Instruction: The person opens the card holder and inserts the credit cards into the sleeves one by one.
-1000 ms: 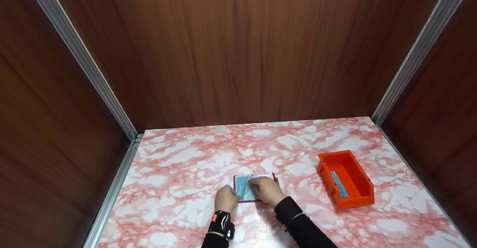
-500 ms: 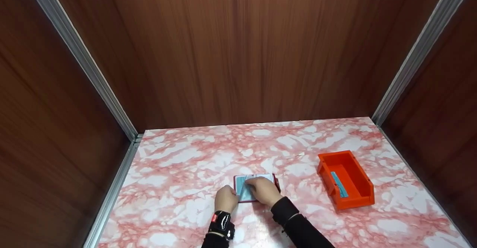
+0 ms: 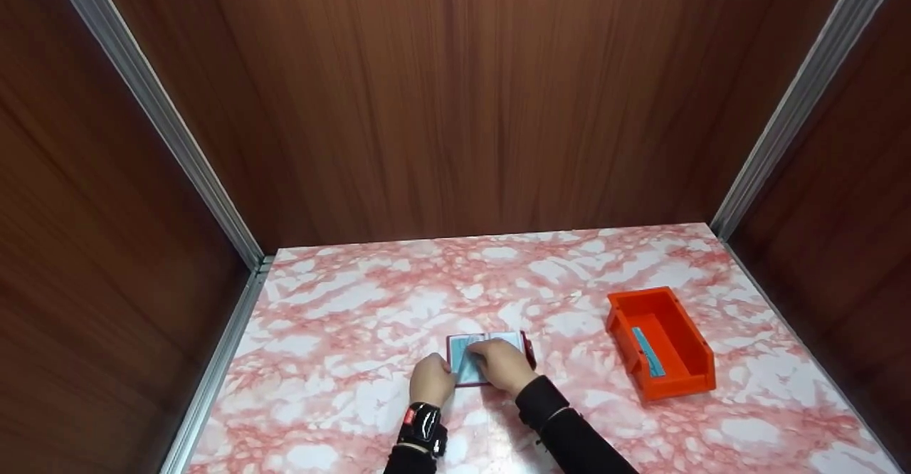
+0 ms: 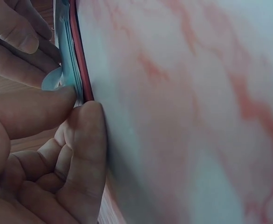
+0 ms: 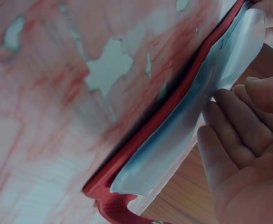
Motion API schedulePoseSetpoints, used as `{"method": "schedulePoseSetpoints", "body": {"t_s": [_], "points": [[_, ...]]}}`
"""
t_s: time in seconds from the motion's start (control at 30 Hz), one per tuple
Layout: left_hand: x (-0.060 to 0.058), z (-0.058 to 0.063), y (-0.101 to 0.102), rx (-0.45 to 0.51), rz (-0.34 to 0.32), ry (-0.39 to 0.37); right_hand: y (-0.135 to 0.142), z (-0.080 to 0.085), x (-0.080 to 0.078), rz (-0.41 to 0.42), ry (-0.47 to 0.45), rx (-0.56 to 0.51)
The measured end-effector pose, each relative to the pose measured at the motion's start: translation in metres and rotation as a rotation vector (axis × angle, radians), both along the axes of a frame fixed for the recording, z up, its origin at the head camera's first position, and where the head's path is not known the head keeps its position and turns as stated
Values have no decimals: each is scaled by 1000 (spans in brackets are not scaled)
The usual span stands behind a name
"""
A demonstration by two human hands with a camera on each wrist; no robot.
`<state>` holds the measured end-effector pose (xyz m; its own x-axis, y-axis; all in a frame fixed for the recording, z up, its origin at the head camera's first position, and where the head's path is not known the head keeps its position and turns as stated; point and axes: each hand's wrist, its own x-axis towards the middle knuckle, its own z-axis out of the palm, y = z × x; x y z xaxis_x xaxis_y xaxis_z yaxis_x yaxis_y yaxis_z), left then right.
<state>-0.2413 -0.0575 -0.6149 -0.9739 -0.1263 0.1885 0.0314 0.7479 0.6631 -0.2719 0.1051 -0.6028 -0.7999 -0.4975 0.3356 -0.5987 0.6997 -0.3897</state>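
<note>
A red-covered card holder point(image 3: 464, 349) lies spread on the table, with clear plastic sleeves point(image 5: 174, 140) and a pale blue inside. My left hand point(image 3: 431, 380) pinches its near left corner; in the left wrist view the thumb point(image 4: 38, 109) lies on the sleeves and a finger is under the red cover point(image 4: 80, 56). Over the middle of the holder is my right hand point(image 3: 507, 366), its fingertips at a raised sleeve point(image 5: 243, 46) that curves up from the others. The right thumb point(image 5: 267, 93) stands apart from the fingers. That hand hides much of the right side.
An orange bin point(image 3: 680, 381) stands to the right with a light blue strip point(image 3: 648, 353) inside. The table point(image 3: 341, 317) has a pink and white marbled top. Wood-grain panels point(image 3: 455, 104) enclose it at the back and both sides, with metal rails point(image 3: 206, 168) at the corners.
My right hand has shifted slightly left over the card holder, uncovering more of its right side. The left hand keeps its grip on the corner.
</note>
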Motion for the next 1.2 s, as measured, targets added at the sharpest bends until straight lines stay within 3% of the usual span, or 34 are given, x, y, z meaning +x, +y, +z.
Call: {"method": "schedulePoseSetpoints", "body": {"t_s": [0.63, 1.2], "points": [[-1, 14, 3, -14, -7, 72, 0, -1, -1, 6, -14, -12], [-3, 10, 7, -47, -30, 64, 2, -4, -2, 3, -15, -9]]}}
